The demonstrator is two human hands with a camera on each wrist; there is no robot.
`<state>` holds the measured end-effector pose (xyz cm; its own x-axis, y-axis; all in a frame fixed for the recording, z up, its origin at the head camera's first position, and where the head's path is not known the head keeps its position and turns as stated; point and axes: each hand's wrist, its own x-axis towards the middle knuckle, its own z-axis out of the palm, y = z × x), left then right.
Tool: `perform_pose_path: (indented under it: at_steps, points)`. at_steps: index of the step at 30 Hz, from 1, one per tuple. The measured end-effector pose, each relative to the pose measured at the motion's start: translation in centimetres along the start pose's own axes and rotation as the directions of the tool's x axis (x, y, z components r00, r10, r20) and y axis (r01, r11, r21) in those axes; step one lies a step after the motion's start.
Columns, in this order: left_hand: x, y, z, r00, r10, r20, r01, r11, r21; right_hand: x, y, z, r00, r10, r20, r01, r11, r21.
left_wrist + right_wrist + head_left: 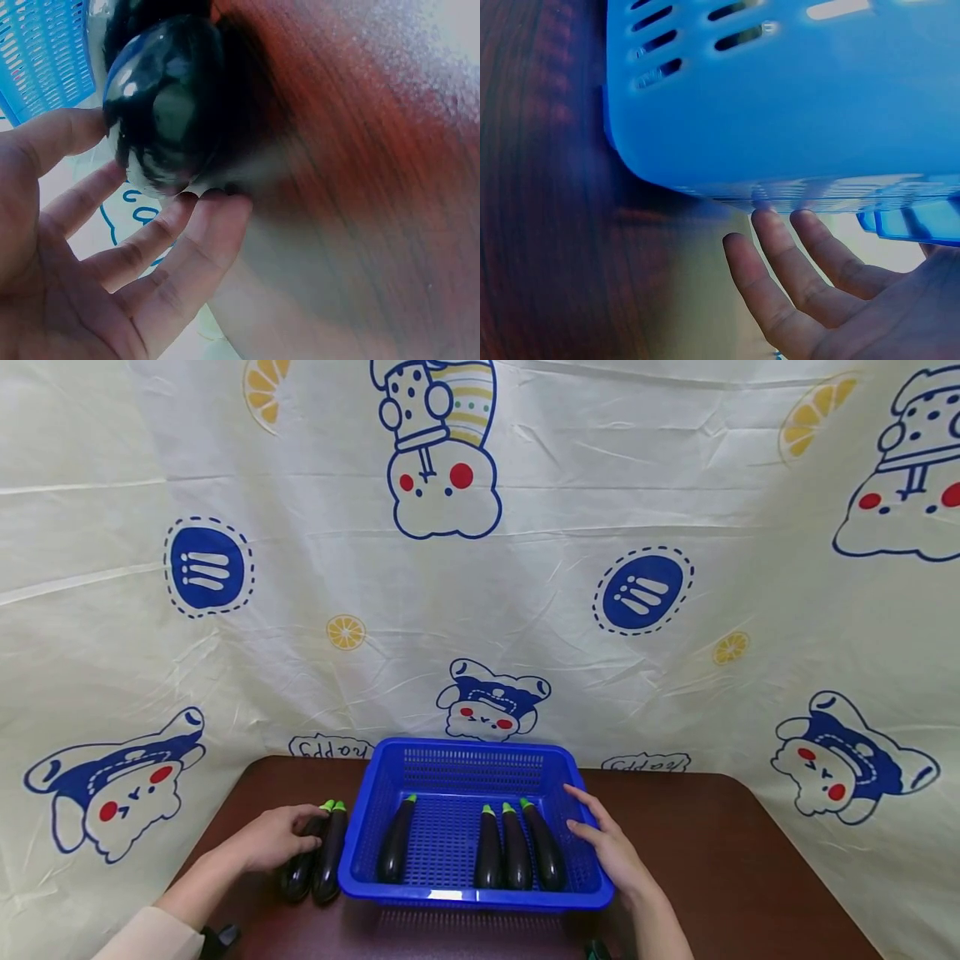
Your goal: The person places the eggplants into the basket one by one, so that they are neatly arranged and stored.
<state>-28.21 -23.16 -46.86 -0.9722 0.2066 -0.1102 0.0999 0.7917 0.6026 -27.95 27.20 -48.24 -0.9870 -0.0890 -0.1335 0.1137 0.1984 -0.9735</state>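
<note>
Two dark eggplants lie side by side left of the blue basket [450, 894]. My left hand [273, 839] is over the outer eggplant [297, 875], thumb on one side and fingers on the other; the left wrist view shows them touching its rounded end [169, 105]. The second eggplant [328, 860] is beside it, near the basket. Inside the basket, one eggplant [396, 843] lies at the left and three [516, 852] at the right. My right hand [618, 856] rests at the basket's right rim, its fingers fairly straight; in the right wrist view several fingertips [765, 221] are against the outer wall.
The basket stands on a dark brown table [712, 852] with rounded back corners. Behind it hangs a pale printed cloth [525, 610]. A dark object [219, 941] shows beside the left sleeve, and another [596, 950] at the bottom edge near the right forearm.
</note>
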Motion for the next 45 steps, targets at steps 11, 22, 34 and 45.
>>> perform_pose_path:
  at_steps: [11,22,34,45]
  points:
    - [-0.1,0.0,0.1,0.999,-0.054,-0.002,0.054,0.997,-0.06,0.1,-0.1,0.1,1.0,-0.009,0.002,0.009,1.0,-0.005]
    - [0.0,0.0,-0.2,0.999,-0.053,0.001,0.053,0.997,-0.064,0.2,0.0,0.1,1.0,-0.011,0.011,0.011,1.0,0.004]
    - [0.2,0.4,-1.1,1.0,-0.011,0.006,0.011,1.0,-0.01,0.3,0.0,0.0,1.0,-0.01,0.007,0.01,1.0,0.003]
    - [0.3,1.5,-2.4,0.998,0.064,-0.008,-0.063,0.993,0.099,-0.2,-0.1,-0.2,1.0,-0.009,0.021,0.009,1.0,-0.019]
